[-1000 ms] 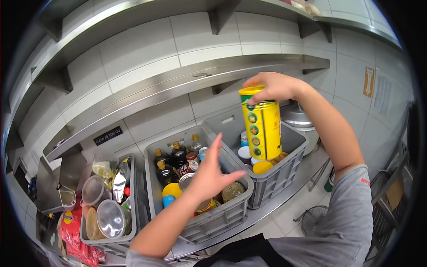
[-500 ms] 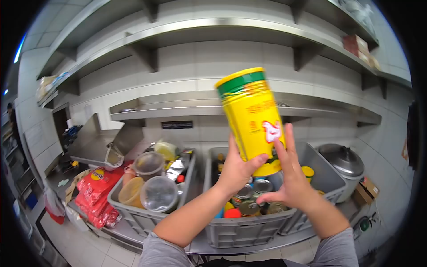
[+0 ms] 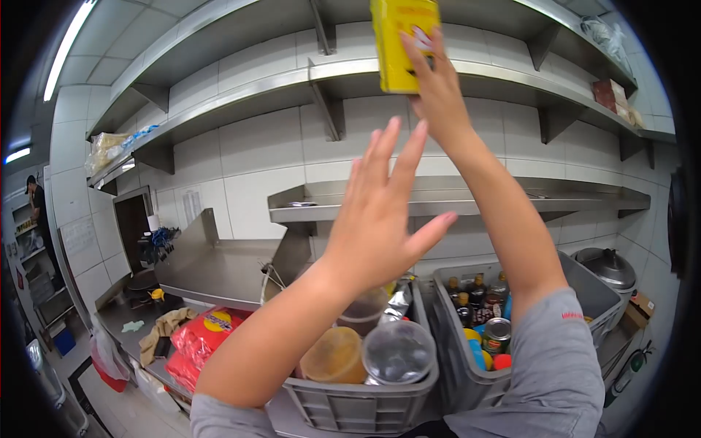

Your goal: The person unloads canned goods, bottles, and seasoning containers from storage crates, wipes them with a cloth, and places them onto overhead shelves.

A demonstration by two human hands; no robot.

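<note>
High up at the top edge of the view, my right hand (image 3: 438, 91) grips a yellow canister (image 3: 400, 55) near its lower part; the canister's top is cut off by the frame. It is held in front of the upper steel shelves (image 3: 277, 79). Lower and to the left, my left hand (image 3: 380, 208) is raised with its fingers apart and nothing in it. Below my left hand stands a grey crate (image 3: 350, 405) with clear plastic tubs (image 3: 398, 352). A second grey crate (image 3: 471, 390) holds dark bottles (image 3: 476, 292) and cans (image 3: 497, 334).
Red plastic packages (image 3: 204, 339) lie left of the crates. A lower wall shelf (image 3: 438, 208) runs behind my arms. A lidded metal pot (image 3: 606, 269) stands at the right. Another person (image 3: 38, 212) is at the far left. Bagged items (image 3: 109, 152) rest on a shelf.
The yellow canister has gone from over the crates up to the high shelves in my right hand. My left hand has let go of it. The view has turned up and left.
</note>
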